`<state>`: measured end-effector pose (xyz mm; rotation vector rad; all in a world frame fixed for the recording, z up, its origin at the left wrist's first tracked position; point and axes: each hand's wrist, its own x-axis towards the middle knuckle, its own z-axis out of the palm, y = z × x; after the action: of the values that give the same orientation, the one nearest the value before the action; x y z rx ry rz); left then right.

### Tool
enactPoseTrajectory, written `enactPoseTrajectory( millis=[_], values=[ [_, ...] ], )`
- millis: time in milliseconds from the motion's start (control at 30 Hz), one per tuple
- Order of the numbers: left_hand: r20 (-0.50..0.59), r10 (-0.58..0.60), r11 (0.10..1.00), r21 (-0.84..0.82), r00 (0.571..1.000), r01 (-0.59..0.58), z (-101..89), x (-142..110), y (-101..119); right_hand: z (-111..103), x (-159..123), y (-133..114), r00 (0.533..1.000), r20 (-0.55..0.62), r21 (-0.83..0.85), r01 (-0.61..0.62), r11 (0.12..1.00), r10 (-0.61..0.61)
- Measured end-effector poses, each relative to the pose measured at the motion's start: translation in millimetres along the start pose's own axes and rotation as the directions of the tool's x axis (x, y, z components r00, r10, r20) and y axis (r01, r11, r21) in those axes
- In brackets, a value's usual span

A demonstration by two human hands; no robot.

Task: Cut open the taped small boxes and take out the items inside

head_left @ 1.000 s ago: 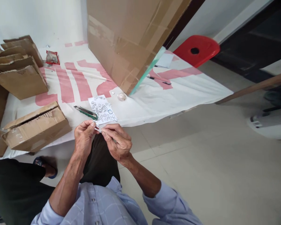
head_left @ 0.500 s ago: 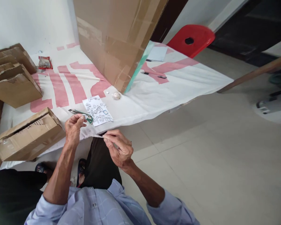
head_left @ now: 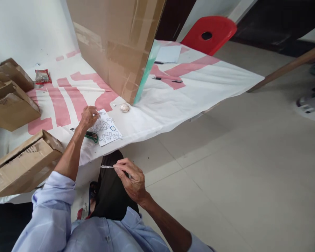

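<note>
My right hand (head_left: pixel 131 178) pinches a thin, whitish see-through strip (head_left: pixel 106 167) between thumb and fingers, above my dark trouser leg and off the table's edge. My left hand (head_left: pixel 89 117) reaches over the upper left corner of a white paper sheet (head_left: pixel 104 140). Its fingers are drawn together and point down; whatever lies between them is too small to make out. Many small dark outlined pieces are spread across the sheet, with one larger blue outlined shape (head_left: pixel 112 128) among them. A green utility knife (head_left: pixel 91 137) lies at the sheet's left, partly covered by my left forearm.
A small round pale bundle (head_left: pixel 125 108) sits beyond the sheet. Behind it stands a tall cardboard box (head_left: pixel 112 52). Smaller cardboard boxes (head_left: pixel 28 162) occupy the left side. A red packet (head_left: pixel 43 76), a pen (head_left: pixel 167 79) and a red chair (head_left: pixel 210 35) are farther back.
My hands have come apart. The left has moved forward from beside the right to the sheet, while the right keeps the strip and sits slightly lower. The view has shifted rightward.
</note>
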<state>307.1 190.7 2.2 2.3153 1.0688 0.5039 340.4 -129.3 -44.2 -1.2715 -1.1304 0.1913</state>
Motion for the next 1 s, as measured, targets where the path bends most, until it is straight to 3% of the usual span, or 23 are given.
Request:
enactPoseTrajectory(
  millis=[233,400,667,1000],
  values=[
    [0.130,-0.046,0.975,0.220,0.990,0.016,11.7,12.5,-0.9,-11.3,3.2,8.8,0.984,-0.034,0.068,-0.172,0.983,0.174],
    [0.157,-0.038,0.932,0.363,0.987,-0.022,11.3,10.8,3.8,-14.8,19.1,6.0,0.935,-0.066,0.261,-0.321,0.911,0.348],
    [0.059,-0.024,0.922,0.387,0.998,0.000,10.9,8.8,4.2,-16.9,35.7,4.9,0.878,-0.118,0.448,-0.371,0.814,0.465],
    [0.066,0.005,0.895,0.445,0.998,-0.034,10.7,3.9,9.5,-21.3,45.3,0.3,0.810,-0.078,0.536,-0.458,0.710,0.582]
  ],
)
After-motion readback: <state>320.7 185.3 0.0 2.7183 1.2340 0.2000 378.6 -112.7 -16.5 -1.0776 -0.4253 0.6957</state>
